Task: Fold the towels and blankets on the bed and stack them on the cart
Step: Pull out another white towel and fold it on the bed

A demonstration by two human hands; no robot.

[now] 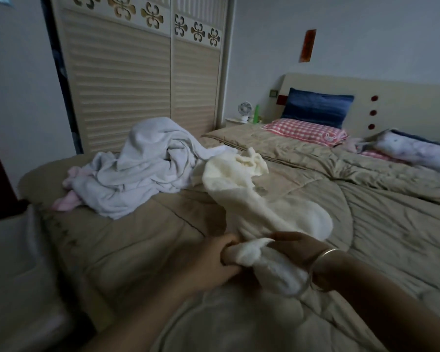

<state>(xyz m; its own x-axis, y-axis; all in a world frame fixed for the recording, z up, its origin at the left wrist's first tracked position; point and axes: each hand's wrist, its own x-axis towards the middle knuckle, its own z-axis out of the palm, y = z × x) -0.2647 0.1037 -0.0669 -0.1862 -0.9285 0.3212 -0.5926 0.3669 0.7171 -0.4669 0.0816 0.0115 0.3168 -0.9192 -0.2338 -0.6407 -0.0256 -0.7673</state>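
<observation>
Cream towel: we have it by its near end, bunched and unfolded. The rest trails across the quilt from the bed's near edge towards its middle.
Left hand: fingers curled tight round the towel's gathered end.
Right hand: just beside the left, fingers closed on the same bunch from the other side, bracelet at the wrist.
Step in hand: we judge this the start of one fold. The towel is picked up, but its corners are not yet found.
Next move: we would work both hands apart along the hem to a corner each, then shake the cloth flat on the open quilt before halving it.
Waiting: a crumpled white pile with a pink cloth under it, towards the bed's far left corner, near the towel's far end.
Cart: we cannot make it out here.
</observation>
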